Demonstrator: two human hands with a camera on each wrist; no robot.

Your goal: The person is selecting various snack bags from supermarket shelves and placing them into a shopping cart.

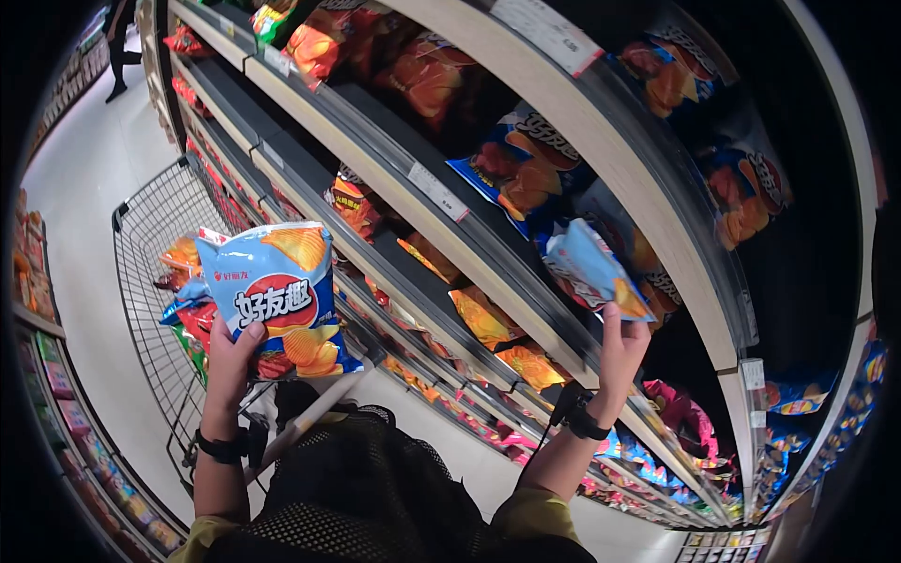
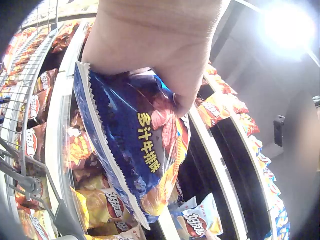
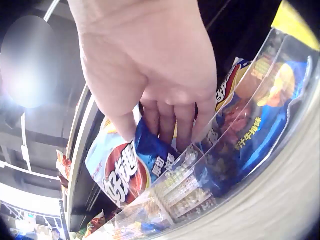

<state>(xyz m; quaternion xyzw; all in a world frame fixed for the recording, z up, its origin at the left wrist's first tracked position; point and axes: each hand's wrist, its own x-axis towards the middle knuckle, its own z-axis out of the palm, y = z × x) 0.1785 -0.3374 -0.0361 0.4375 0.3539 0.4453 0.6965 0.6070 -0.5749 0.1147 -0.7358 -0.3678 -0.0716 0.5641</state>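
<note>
My left hand (image 1: 231, 368) grips a light-and-dark-blue bag of potato chips (image 1: 278, 272) by its lower left side, the thumb across the front. In the left wrist view, yellow lettering runs down the dark blue back of that chip bag (image 2: 127, 132). My right hand (image 1: 619, 366) reaches to the shelf and pinches a second blue chip bag (image 1: 589, 263). Seen from the right wrist, the thumb and fingers close over the edge of this bag (image 3: 117, 170), just behind the clear shelf lip (image 3: 220, 165).
A wire shopping cart (image 1: 131, 235) with several snack bags (image 1: 194, 317) stands on the left. Tiered shelves with pale front edges (image 1: 526, 319) and price tags (image 1: 438, 191) rise ahead and right. More blue chip bags (image 1: 526, 164) sit behind the right hand. Another person's leg (image 1: 116, 66) shows far back.
</note>
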